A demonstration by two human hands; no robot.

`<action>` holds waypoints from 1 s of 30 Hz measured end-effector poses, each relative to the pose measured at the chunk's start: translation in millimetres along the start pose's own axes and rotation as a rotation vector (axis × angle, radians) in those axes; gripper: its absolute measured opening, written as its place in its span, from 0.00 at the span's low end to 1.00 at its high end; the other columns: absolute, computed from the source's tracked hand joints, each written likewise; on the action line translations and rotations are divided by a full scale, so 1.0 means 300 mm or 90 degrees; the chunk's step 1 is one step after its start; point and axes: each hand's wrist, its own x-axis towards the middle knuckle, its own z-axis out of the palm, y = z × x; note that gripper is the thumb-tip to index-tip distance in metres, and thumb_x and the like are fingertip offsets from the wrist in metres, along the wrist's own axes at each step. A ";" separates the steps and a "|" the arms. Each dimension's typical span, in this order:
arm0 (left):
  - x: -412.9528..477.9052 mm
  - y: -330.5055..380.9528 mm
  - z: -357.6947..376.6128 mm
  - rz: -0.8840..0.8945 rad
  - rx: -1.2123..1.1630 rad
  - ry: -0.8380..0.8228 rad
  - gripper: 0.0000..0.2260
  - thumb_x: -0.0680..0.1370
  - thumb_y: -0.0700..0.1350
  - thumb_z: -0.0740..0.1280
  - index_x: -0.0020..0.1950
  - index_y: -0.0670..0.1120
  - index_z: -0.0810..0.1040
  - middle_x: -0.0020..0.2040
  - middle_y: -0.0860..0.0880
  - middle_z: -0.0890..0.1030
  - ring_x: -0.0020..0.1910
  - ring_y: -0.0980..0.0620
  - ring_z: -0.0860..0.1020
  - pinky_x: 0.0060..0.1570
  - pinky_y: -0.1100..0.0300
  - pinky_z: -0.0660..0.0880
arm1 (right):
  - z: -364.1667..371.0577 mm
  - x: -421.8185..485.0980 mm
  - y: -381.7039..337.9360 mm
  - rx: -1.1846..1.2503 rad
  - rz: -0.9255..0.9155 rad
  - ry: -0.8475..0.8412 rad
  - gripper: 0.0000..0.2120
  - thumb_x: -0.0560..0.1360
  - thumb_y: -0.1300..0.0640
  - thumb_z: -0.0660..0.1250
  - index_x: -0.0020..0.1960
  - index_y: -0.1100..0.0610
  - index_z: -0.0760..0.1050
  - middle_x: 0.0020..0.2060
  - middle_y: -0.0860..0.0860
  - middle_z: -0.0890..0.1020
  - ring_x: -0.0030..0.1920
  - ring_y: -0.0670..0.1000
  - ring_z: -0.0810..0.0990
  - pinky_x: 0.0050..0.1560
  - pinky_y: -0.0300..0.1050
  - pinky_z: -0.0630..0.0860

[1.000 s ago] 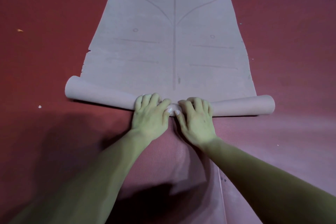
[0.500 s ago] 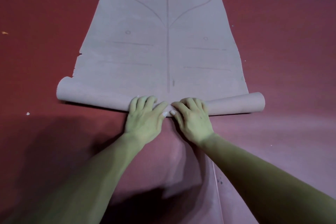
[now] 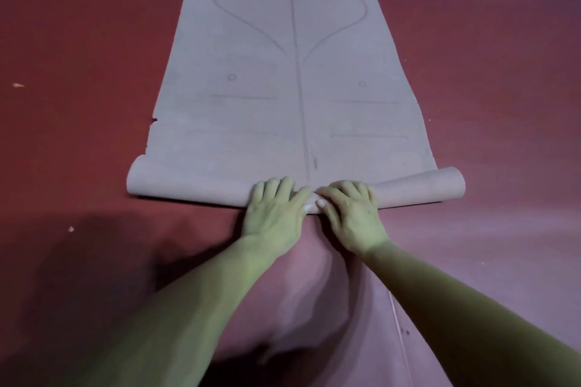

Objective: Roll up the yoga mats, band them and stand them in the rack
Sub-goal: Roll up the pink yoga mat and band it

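Red floor (image 3: 72,141) carries a pale scrap (image 3: 18,85) at far left. Lying flat on it and stretching away, the grey yoga mat (image 3: 251,122) has its near end wound into a low roll (image 3: 188,184) across the view. The left grip (image 3: 274,214) sits at the roll's middle, fingers curled over the top, thumb on the near side, grasping it. Just beside, thumb tips close together, the right grip (image 3: 349,214) clasps the roll likewise. Past it the roll runs on uncovered to its right end.
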 end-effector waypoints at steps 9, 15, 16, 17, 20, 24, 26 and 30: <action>0.051 -0.026 -0.037 -0.055 -0.025 -0.114 0.10 0.77 0.54 0.65 0.55 0.53 0.79 0.49 0.49 0.76 0.49 0.43 0.74 0.52 0.49 0.65 | -0.115 -0.005 -0.120 -0.054 0.070 -0.098 0.18 0.84 0.45 0.56 0.68 0.49 0.76 0.63 0.48 0.77 0.65 0.55 0.71 0.68 0.48 0.59; 0.066 -0.008 -0.075 -0.083 -0.056 -0.191 0.11 0.82 0.53 0.60 0.63 0.55 0.74 0.59 0.49 0.74 0.60 0.43 0.70 0.62 0.49 0.62 | -0.177 0.048 -0.103 -0.066 0.088 -0.291 0.20 0.85 0.46 0.56 0.76 0.46 0.69 0.74 0.47 0.69 0.75 0.53 0.61 0.73 0.50 0.57; 0.073 -0.009 -0.072 -0.078 -0.052 -0.195 0.12 0.82 0.53 0.59 0.64 0.55 0.73 0.60 0.49 0.74 0.61 0.44 0.70 0.63 0.49 0.61 | -0.164 0.044 -0.095 -0.060 0.081 -0.272 0.20 0.85 0.46 0.57 0.76 0.46 0.70 0.73 0.48 0.70 0.75 0.53 0.62 0.73 0.50 0.57; 0.080 -0.010 -0.071 -0.074 -0.041 -0.197 0.12 0.83 0.53 0.58 0.64 0.56 0.73 0.61 0.50 0.73 0.62 0.44 0.70 0.63 0.49 0.61 | -0.149 0.038 -0.090 -0.047 0.072 -0.246 0.20 0.84 0.46 0.59 0.75 0.46 0.71 0.72 0.48 0.71 0.74 0.54 0.64 0.72 0.50 0.58; 0.094 -0.013 -0.075 -0.063 -0.038 -0.220 0.11 0.83 0.53 0.58 0.63 0.54 0.73 0.60 0.49 0.73 0.60 0.45 0.70 0.61 0.49 0.62 | -0.116 0.035 -0.070 0.003 0.088 -0.176 0.20 0.82 0.44 0.64 0.72 0.47 0.75 0.68 0.48 0.75 0.70 0.53 0.66 0.70 0.47 0.58; 0.100 -0.038 -0.073 0.092 0.059 -0.191 0.11 0.78 0.52 0.63 0.57 0.49 0.76 0.52 0.48 0.75 0.51 0.45 0.73 0.51 0.49 0.67 | -0.088 0.024 -0.041 -0.003 0.069 -0.124 0.17 0.82 0.43 0.63 0.68 0.44 0.78 0.62 0.43 0.77 0.65 0.49 0.66 0.62 0.40 0.52; 0.108 -0.038 -0.089 0.119 0.046 -0.235 0.13 0.82 0.54 0.59 0.62 0.49 0.73 0.57 0.47 0.73 0.56 0.44 0.72 0.55 0.48 0.66 | -0.077 0.034 -0.025 -0.001 0.060 -0.118 0.16 0.82 0.42 0.62 0.67 0.44 0.79 0.61 0.43 0.78 0.64 0.49 0.67 0.60 0.40 0.51; 0.090 -0.007 -0.082 -0.001 0.011 -0.247 0.17 0.82 0.55 0.53 0.66 0.51 0.72 0.59 0.48 0.72 0.58 0.45 0.71 0.60 0.49 0.65 | -0.053 0.058 -0.005 0.009 0.045 -0.104 0.23 0.80 0.36 0.53 0.64 0.43 0.80 0.56 0.42 0.79 0.60 0.51 0.71 0.56 0.40 0.51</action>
